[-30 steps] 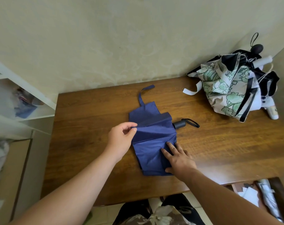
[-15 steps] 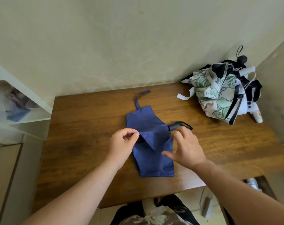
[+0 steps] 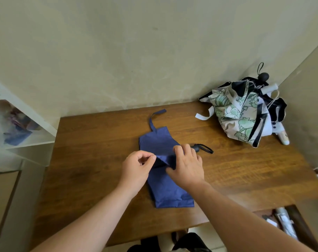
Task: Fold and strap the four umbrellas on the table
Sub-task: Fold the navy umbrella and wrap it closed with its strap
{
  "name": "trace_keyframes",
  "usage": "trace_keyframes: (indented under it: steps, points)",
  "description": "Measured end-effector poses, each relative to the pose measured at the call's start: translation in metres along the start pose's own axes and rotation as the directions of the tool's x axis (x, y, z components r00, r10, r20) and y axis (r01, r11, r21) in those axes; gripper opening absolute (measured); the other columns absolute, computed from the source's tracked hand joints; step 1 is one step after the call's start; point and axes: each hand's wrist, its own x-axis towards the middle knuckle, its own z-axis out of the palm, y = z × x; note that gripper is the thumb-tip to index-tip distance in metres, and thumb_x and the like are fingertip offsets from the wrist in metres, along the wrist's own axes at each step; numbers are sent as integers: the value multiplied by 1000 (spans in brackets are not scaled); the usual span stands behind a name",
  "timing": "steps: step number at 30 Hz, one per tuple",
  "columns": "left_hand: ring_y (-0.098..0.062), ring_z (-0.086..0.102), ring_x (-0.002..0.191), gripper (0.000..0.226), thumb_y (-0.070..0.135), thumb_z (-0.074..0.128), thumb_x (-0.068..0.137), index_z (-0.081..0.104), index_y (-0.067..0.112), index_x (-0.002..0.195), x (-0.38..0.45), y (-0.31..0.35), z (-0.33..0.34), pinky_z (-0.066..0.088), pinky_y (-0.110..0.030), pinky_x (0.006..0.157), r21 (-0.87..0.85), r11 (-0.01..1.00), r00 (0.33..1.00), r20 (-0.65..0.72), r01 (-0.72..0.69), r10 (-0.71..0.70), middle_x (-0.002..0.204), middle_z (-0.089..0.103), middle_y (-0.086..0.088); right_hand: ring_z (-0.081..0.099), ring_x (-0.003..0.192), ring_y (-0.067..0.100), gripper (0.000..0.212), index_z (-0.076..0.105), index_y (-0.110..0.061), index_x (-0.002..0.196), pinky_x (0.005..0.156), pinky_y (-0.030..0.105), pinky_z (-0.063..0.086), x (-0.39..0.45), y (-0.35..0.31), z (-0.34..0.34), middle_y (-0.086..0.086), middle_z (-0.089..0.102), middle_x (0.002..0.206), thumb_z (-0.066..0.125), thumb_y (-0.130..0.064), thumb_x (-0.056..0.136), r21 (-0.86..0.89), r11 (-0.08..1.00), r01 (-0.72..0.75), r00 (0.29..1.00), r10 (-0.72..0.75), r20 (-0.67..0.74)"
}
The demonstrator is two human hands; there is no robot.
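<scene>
A navy blue umbrella (image 3: 168,190) lies flattened on the wooden table (image 3: 92,160), its strap (image 3: 154,118) trailing toward the wall and its black handle with wrist loop (image 3: 202,148) poking out to the right. My left hand (image 3: 136,170) pinches the left edge of a fabric fold at the umbrella's middle. My right hand (image 3: 187,166) lies over the same fold from the right, thumb and fingers gripping the cloth. A heap of unfolded umbrellas (image 3: 243,113), one with a green leaf print, others black and white, sits in the far right corner.
White shelves (image 3: 23,131) with clutter stand left of the table. Walls close in behind and on the right. An open drawer or box (image 3: 285,222) with papers shows below the table's near right edge.
My right hand left the umbrella's lower part, rose toward the handle, then came down on the middle fold and gripped it. My left hand kept its pinch on the left edge.
</scene>
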Motion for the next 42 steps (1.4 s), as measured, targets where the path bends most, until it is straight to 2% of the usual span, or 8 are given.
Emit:
trace_keyframes:
  steps: [4, 7, 11, 19, 22, 33, 38, 42]
  points:
    - [0, 68, 92, 6, 31, 73, 97, 75, 37, 96, -1, -2, -3, 60, -22, 76, 9, 1000, 1000, 8, -1, 1, 97, 73, 16, 53, 113, 23, 36, 54, -29, 115, 95, 41, 44, -3, 15, -1, -8, 50, 122, 69, -25, 83, 71, 996, 53, 998, -51, -41]
    - [3, 65, 96, 9, 30, 73, 97, 73, 39, 95, -1, -1, -6, 59, -21, 79, 42, 998, 999, 1, -46, 45, 106, 67, 17, 56, 113, 19, 46, 56, -27, 124, 95, 40, 50, -4, 24, -4, -8, 53, 129, 72, -18, 82, 154, 982, 108, 991, -94, -98]
    - [5, 62, 104, 10, 27, 73, 97, 74, 37, 97, 5, -2, -12, 56, -20, 87, 115, 985, 991, 32, -129, 126, 111, 64, 22, 59, 110, 17, 24, 70, -19, 108, 88, 30, 53, 0, 33, -13, -4, 60, 122, 77, -13, 86, 196, 949, 247, 958, -209, -198]
    - [8, 59, 107, 11, 32, 76, 95, 72, 38, 103, 2, -1, -19, 51, -18, 92, 271, 916, 953, 152, -296, 262, 109, 65, 29, 65, 106, 15, 19, 79, -17, 97, 96, 27, 49, 7, 58, -35, -7, 74, 110, 83, -6, 83, 290, 947, 141, 989, -119, -93]
    - [5, 53, 106, 41, 44, 89, 78, 69, 35, 114, 1, -7, -17, 43, -19, 95, 435, 783, 894, 274, -445, 356, 113, 63, 27, 67, 102, 14, 23, 80, -22, 101, 93, 29, 52, 1, 64, -37, -7, 75, 103, 83, -9, 82, 288, 951, 111, 994, -101, -49]
    - [-5, 61, 95, 24, 22, 90, 74, 76, 35, 89, -10, -50, -5, 49, -27, 87, 535, 548, 762, 518, -643, 389, 95, 69, 21, 58, 96, 17, 19, 76, -26, 87, 81, 31, 55, -42, 93, -3, -13, 69, 95, 85, -16, 73, 45, 916, 398, 909, -401, 113]
    - [-5, 63, 94, 19, 25, 88, 77, 80, 36, 90, -16, -68, 1, 54, -30, 87, 556, 512, 743, 596, -655, 303, 94, 71, 21, 57, 89, 21, 20, 76, -29, 86, 65, 32, 54, -54, 101, 27, -9, 65, 95, 59, -23, 78, -74, 881, 468, 876, -452, 167]
    - [-6, 65, 92, 14, 31, 86, 79, 82, 39, 90, -16, -79, 9, 55, -30, 84, 604, 459, 741, 638, -652, 212, 93, 72, 22, 53, 93, 25, 17, 75, -29, 82, 62, 38, 54, -54, 104, 49, -5, 59, 98, 84, -26, 68, -176, 870, 460, 870, -402, 286]
